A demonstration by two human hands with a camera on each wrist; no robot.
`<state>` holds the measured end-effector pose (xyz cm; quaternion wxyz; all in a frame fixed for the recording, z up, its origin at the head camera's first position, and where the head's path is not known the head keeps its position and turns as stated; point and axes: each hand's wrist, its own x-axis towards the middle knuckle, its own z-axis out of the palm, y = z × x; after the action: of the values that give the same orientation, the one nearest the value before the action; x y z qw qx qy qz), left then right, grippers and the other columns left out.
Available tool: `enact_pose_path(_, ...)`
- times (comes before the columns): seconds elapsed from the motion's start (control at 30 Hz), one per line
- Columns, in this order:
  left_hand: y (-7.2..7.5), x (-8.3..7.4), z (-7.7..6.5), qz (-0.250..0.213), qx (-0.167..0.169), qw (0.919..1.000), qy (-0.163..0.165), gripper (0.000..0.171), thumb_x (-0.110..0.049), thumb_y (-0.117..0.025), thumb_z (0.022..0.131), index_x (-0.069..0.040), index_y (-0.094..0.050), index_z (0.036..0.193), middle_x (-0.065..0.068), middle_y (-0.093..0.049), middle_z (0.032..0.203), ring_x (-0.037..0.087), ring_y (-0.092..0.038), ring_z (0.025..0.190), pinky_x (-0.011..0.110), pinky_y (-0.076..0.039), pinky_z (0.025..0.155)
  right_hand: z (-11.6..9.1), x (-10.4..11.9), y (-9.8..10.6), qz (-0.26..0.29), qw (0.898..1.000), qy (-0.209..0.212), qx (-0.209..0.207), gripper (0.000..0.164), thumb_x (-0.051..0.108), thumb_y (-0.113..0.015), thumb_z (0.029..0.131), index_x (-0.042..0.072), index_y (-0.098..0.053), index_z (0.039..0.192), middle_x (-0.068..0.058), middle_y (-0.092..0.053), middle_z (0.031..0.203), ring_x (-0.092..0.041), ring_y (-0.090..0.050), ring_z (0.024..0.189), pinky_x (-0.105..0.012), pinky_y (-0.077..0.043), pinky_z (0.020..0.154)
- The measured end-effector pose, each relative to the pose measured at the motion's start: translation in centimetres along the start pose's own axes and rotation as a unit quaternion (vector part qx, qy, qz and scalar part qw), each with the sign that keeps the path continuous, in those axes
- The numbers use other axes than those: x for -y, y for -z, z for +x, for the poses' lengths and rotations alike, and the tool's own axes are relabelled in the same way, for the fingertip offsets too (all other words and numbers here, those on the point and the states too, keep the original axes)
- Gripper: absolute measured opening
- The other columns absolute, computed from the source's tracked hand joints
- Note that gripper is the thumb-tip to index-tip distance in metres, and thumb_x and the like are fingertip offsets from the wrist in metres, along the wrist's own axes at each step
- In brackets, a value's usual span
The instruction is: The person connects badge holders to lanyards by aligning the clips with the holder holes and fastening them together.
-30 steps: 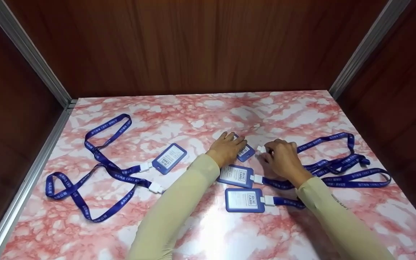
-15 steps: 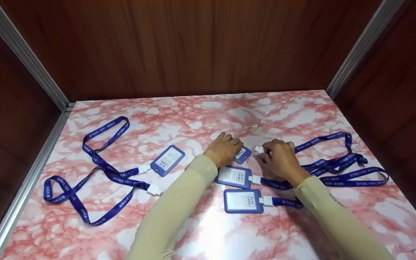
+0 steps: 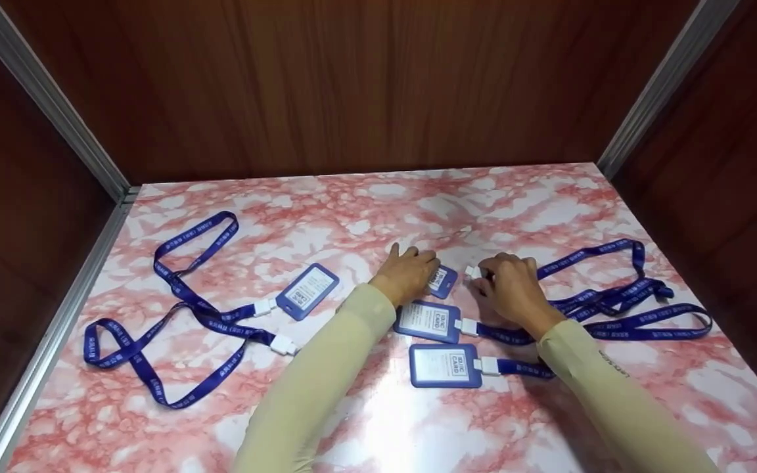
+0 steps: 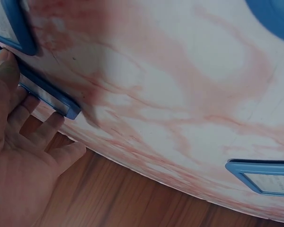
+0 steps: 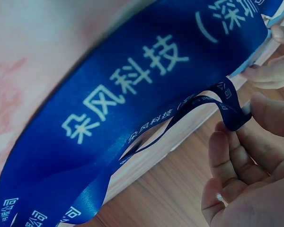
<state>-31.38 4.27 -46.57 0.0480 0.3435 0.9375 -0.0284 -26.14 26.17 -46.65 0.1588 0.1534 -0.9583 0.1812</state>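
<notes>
My left hand (image 3: 408, 272) holds a blue-framed ID badge holder (image 3: 443, 281) at the middle of the table, covering much of it. In the left wrist view the thumb lies on this badge holder (image 4: 47, 92) and the fingertips are at its far edge. To its right, my right hand (image 3: 513, 286) pinches a blue lanyard just behind its white clip (image 3: 472, 271). The right wrist view shows thumb and finger on the lanyard (image 5: 234, 113), printed with white characters. A small gap separates clip and badge holder.
Nearer me lie two badge holders, one (image 3: 428, 322) above the other (image 3: 444, 364), clipped to lanyards running right under my forearm. At left are another badge holder (image 3: 307, 291) with its lanyard and a second lanyard's clip (image 3: 283, 345) beside my left sleeve. Wooden panels (image 3: 365, 85) enclose the table.
My left hand's fingers have shifted on the badge holder, whose upper end no longer shows past them. The holder has turned slightly. My right hand keeps its pinch, almost still.
</notes>
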Motion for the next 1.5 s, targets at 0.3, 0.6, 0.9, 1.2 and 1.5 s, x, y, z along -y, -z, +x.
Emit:
enact_pose_path(0.3,-0.2,0.2,-0.2,0.012,-0.016,0.9998,-0.006,0.056,-0.034,-0.069,0.098,-0.016,-0.053,0.149,-0.001,-0.051,0.15,0.023,-0.044,0.141,0.049,-0.027,0.122,0.4,0.3,-0.2,-0.001,1.0,0.012,-0.004,0.012,0.008,-0.077,0.086,0.008,-0.067,0.08,-0.01,-0.064,0.079,-0.034,-0.063,0.082,-0.052,-0.037,0.077)
enact_pose_path(0.6,-0.5,0.1,-0.2,0.003,-0.021,0.9998,0.0,0.057,-0.033,-0.068,0.098,-0.014,-0.052,0.149,0.001,-0.051,0.151,0.024,-0.046,0.141,0.045,-0.028,0.122,0.8,0.3,-0.5,0.005,1.0,0.008,0.01,0.014,0.013,-0.079,0.087,0.008,-0.068,0.079,-0.008,-0.063,0.079,-0.032,-0.062,0.081,-0.05,-0.036,0.078)
enact_pose_path(0.9,-0.5,-0.7,0.1,0.014,-0.03,0.9994,-0.008,0.058,-0.038,-0.07,0.096,-0.014,-0.054,0.146,0.001,-0.053,0.148,0.023,-0.049,0.137,0.044,-0.032,0.12,0.4,-0.1,-0.5,-0.002,1.0,0.003,0.013,0.026,0.015,-0.082,0.085,0.012,-0.061,0.071,-0.003,-0.056,0.071,-0.03,-0.059,0.077,-0.049,-0.036,0.076)
enact_pose_path(1.2,-0.7,-0.7,0.0,0.014,-0.041,0.9991,0.001,0.058,-0.041,-0.071,0.093,-0.015,-0.057,0.142,-0.001,-0.055,0.142,0.022,-0.051,0.133,0.043,-0.032,0.119,0.7,-0.1,-0.6,0.003,1.0,0.017,0.006,0.027,0.009,-0.083,0.082,0.01,-0.06,0.069,-0.002,-0.054,0.068,-0.029,-0.058,0.075,-0.047,-0.034,0.073)
enact_pose_path(1.5,-0.7,-0.6,-0.2,0.017,-0.042,0.999,0.006,0.059,-0.043,-0.07,0.093,-0.013,-0.057,0.143,0.0,-0.056,0.141,0.023,-0.052,0.132,0.042,-0.033,0.119,1.1,0.0,-0.9,-0.001,1.0,0.017,0.01,0.026,0.013,-0.086,0.081,0.01,-0.063,0.07,-0.003,-0.056,0.07,-0.03,-0.059,0.077,-0.048,-0.035,0.074)
